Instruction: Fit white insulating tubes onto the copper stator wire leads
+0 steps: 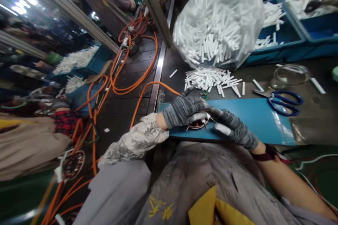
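Gloves (182, 111): knit cloth, matt. Sleeve (136, 140): printed cloth, wrinkled. Coil (196, 124): copper-coloured metal, slight gloss. Bag (221, 17): clear plastic, crinkled, glossy. Tubes (210, 78): smooth, matt; material unclear. Bin (278, 53): smooth plastic. Mat (256, 116): smooth, low sheen. Scissors (271, 97): metal blades, glossy plastic-looking handles. Rail (160, 65): polished metal. Cable (155, 83): smooth plastic sheath.

The left hand (185, 110) hides most of a copper-wound ring (197, 125). At the right edge, a green object (335, 74) and a blue bin (314, 50) are cut off. The upper-left background (23, 24) is blurred.
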Tool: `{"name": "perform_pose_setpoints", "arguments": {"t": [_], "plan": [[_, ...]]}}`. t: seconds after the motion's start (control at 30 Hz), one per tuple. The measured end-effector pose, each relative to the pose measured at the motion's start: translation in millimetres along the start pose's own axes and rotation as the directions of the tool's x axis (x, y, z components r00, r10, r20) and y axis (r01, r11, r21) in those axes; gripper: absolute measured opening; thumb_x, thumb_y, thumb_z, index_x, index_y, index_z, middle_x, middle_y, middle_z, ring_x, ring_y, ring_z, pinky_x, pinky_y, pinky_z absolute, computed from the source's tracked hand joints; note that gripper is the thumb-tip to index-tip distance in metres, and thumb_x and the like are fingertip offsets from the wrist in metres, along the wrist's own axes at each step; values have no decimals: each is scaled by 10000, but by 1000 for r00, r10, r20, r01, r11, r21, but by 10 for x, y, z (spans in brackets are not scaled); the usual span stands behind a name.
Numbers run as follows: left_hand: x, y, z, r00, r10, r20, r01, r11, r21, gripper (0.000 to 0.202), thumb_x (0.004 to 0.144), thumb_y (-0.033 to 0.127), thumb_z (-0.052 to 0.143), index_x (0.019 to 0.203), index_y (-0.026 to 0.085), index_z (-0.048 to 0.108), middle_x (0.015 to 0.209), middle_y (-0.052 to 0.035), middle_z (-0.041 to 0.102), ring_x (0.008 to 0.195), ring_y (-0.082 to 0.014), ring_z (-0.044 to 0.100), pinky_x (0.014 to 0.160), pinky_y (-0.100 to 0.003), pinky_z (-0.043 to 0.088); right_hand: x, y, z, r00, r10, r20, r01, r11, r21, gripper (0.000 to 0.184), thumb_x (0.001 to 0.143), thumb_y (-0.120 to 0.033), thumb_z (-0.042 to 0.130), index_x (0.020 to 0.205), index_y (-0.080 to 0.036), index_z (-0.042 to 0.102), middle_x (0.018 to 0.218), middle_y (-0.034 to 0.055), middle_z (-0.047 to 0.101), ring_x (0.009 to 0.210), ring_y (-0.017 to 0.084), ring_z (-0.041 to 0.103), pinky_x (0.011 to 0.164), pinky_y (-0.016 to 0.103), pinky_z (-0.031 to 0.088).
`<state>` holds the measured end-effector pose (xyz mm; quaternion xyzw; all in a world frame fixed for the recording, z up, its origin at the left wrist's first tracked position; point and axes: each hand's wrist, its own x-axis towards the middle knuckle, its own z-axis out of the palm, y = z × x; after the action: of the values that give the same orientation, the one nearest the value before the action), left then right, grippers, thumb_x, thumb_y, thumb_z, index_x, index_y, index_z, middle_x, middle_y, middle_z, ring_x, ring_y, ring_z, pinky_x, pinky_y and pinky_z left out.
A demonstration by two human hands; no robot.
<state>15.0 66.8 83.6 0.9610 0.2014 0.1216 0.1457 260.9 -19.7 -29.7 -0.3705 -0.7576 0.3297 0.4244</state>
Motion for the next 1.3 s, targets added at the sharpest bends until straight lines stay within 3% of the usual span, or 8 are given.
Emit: {"name": "perform_pose_setpoints", "arguments": {"t": [0.1, 0.23, 0.43, 0.57, 0.8, 1.03, 1.2, 1.3], "plan": [[102, -28, 19, 989, -91, 115, 85, 995, 56, 335, 1011, 469, 622, 1179, 196, 719, 1089, -52, 785, 1072, -225, 725, 1320, -586, 178, 23, 4, 38, 996, 85, -4, -85, 994, 65, 473, 1055, -412, 565, 1520, -333, 550, 1426, 56, 682, 1276, 251, 669, 1107, 471, 550], [63, 12, -72, 970, -181, 165, 161, 979, 125, 321, 1015, 447, 616, 1184, 198, 728, 1064, -44, 765, 1077, -223, 690, 1257, -537, 308, 258, -89, 24, 983, 172, 61, -180, 968, 174, 450, 993, -548, 641, 1347, -276, 694, 1248, 64, 765, 1113, 254, 731, 1003, 439, 597], [-96, -7, -208, 927, -282, 248, 202, 931, 306, 346, 1053, 452, 512, 1114, 243, 781, 965, -50, 709, 1007, -239, 637, 1160, -564, 358, 580, -232, 38, 981, 106, 165, -129, 982, 136, 364, 989, -518, 659, 1217, -260, 781, 1047, 54, 799, 940, 220, 734, 902, 374, 576], [-171, -91, -205, 929, -209, 305, 144, 964, 223, 412, 1068, 438, 454, 1053, 167, 764, 986, -93, 707, 974, -241, 631, 991, -437, 461, 603, -252, 130, 989, 77, 127, -99, 979, 178, 326, 1009, -501, 639, 1125, -253, 816, 963, 40, 800, 848, 183, 708, 834, 325, 546], [-177, -222, -147, 953, -164, 253, 142, 985, 102, 446, 1050, 514, 474, 978, 155, 729, 934, -91, 702, 892, -221, 630, 852, -352, 476, 597, -224, 249, 955, 289, 65, -293, 955, 51, 280, 878, -474, 814, 917, -197, 827, 818, 40, 769, 754, 175, 633, 754, 320, 476], [-66, -369, -204, 940, -27, 340, 136, 945, -299, 462, 1069, 486, 443, 845, 166, 691, 803, -55, 674, 775, -168, 603, 759, -293, 469, 601, -179, 177, 982, 143, 127, -167, 964, 208, 285, 955, -493, 719, 994, -231, 823, 889, 33, 779, 800, 176, 670, 791, 321, 515], [-9, -202, -229, 907, -198, 371, 178, 980, 87, 466, 1040, 520, 500, 953, 143, 760, 885, -86, 708, 829, -200, 644, 793, -323, 478, 536, -237, 350, 976, 218, -23, -219, 972, -79, 236, 956, -434, 729, 990, -220, 823, 889, 68, 781, 841, 218, 690, 838, 371, 535], [107, 27, -171, 853, -319, 413, 200, 931, 306, 478, 1001, 557, 556, 1005, 134, 779, 905, -103, 715, 829, -238, 665, 762, -352, 472, 460, -242, 357, 974, 214, -71, -217, 976, -32, 269, 961, -446, 723, 1117, -236, 787, 994, 66, 778, 902, 221, 711, 873, 383, 568]]}}
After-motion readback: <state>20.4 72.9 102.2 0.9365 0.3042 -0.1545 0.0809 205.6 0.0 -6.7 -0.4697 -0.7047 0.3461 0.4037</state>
